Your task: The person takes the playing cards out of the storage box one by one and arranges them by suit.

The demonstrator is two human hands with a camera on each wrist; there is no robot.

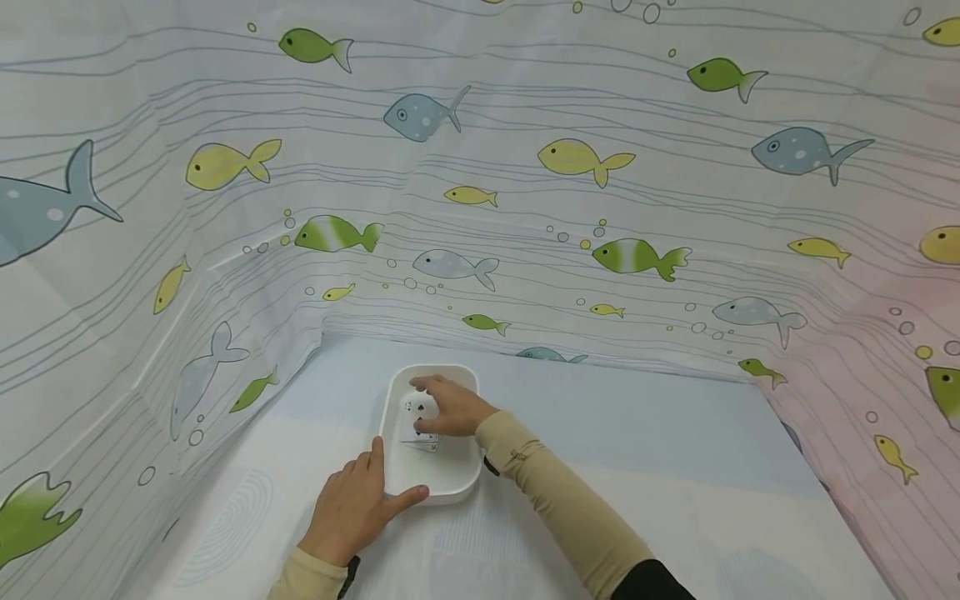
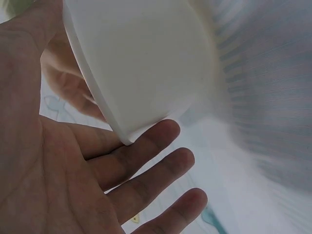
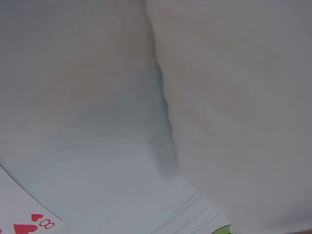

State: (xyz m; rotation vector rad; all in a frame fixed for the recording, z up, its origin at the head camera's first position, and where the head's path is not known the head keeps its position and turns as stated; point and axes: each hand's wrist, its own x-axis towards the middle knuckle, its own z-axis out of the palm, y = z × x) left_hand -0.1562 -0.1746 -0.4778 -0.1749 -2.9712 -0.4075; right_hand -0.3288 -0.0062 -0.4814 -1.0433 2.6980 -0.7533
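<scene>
Playing cards (image 1: 411,435) with black spades lie in a white tray (image 1: 456,483) with rounded corners. My right hand (image 1: 453,406) is over them, thumb and fingers apart, the thumb tip against the top card in the head view. The right wrist view shows no fingers, only the corner of an eight of hearts (image 3: 29,222) at its lower left. At the tray's near left corner is my left hand (image 1: 352,504), its thumb along the near edge and its fingers by the left side. Seen from the left wrist, those fingers (image 2: 146,146) are fairly straight against the tray's outside.
The tray stands on a pale blue and white cloth surface (image 1: 600,467). Behind it and at both sides rise cloth walls (image 1: 517,242) printed with fish and wavy lines. The back wall meets the surface a short way beyond the tray.
</scene>
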